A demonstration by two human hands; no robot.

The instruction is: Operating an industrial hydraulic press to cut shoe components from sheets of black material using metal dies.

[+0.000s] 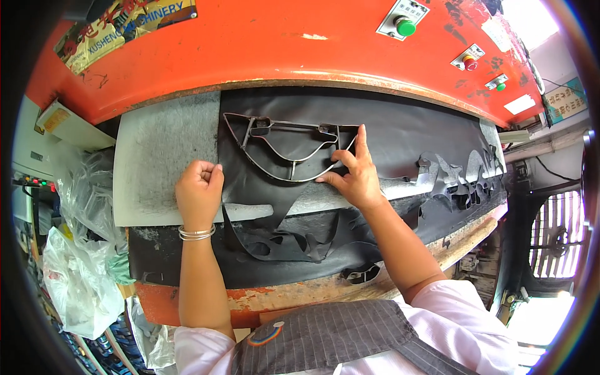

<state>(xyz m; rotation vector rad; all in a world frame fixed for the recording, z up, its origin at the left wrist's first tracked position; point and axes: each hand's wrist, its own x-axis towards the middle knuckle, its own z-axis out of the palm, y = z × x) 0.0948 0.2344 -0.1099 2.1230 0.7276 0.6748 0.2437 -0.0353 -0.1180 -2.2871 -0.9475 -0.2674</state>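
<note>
A metal cutting die (292,164), a half-moon frame of thin steel strips with inner braces, lies on a smooth black sheet of leather-like material (387,125). My right hand (357,175) grips the die's right end; its index finger stretches along the outer edge while the thumb and a bent finger touch the curved rim. Left of the die, my left hand (200,186) is closed, its curled fingers at the sheet's left edge. Whatever it may hold is hidden. Under the sheet is a pale grey cutting board (159,150).
An orange machine beam (281,56) with a green button (405,26) and a red button (469,63) spans the far side. Cut black scraps (294,245) lie nearer me and at the right. Clear plastic bags (81,281) hang at left. A worn wooden edge (462,240) runs along the front.
</note>
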